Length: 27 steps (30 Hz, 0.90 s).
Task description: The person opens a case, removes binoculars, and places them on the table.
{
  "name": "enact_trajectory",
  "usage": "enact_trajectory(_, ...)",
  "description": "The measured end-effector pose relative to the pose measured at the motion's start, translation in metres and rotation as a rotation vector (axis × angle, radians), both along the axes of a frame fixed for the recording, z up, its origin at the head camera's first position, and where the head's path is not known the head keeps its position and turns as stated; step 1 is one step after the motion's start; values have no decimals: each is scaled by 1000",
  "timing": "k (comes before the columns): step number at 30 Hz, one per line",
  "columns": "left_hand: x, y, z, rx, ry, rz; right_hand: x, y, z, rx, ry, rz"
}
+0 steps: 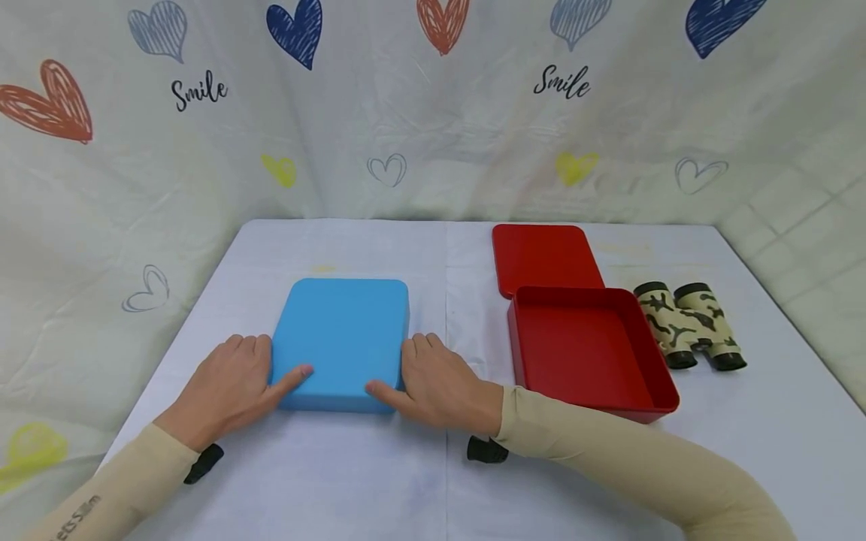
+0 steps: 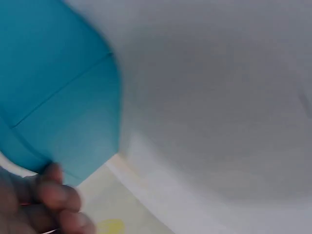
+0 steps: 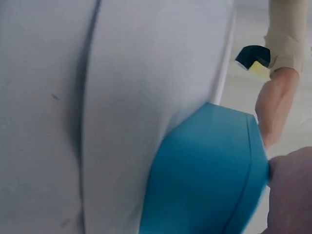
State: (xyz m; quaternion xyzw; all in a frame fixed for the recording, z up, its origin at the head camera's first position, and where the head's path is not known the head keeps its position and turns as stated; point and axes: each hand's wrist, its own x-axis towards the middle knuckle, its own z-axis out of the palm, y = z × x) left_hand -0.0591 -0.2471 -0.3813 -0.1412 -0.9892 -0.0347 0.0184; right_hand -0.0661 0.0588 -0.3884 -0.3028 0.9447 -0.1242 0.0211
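A blue lidded box (image 1: 340, 338) lies on the white-covered table, left of centre. Its lid seam shows as a thin line along the side of the box (image 2: 63, 97) in the left wrist view. My left hand (image 1: 233, 383) grips the near left side, thumb on the lid and fingers bent against the wall. On the opposite side my right hand (image 1: 436, 383) holds the box the same way, its thumb over the near right corner. The right wrist view shows the box's blue wall (image 3: 200, 170) down to the cloth. What is inside the box is hidden.
An open red box (image 1: 588, 346) stands to the right, nothing visible inside. Its flat red lid (image 1: 546, 259) lies just behind it. Camouflage-patterned binoculars (image 1: 690, 324) rest against its right side. A curtain printed with hearts (image 1: 440, 113) hangs behind the table.
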Motion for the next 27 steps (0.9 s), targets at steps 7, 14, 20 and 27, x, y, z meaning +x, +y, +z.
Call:
enact_trajectory(7, -18, -5, 17, 110, -200, 79, -6, 6, 5, -40, -159, -61)
enact_trajectory(14, -44, -14, 21, 303, -194, 98, -11, 6, 6, -226, -165, -157)
enact_trajectory(20, -66, -14, 14, 437, -204, 129, -11, -4, -3, -445, -184, -193)
enact_trajectory(27, -82, -15, 8, 551, -274, 190, -12, -9, -10, -651, -255, -235)
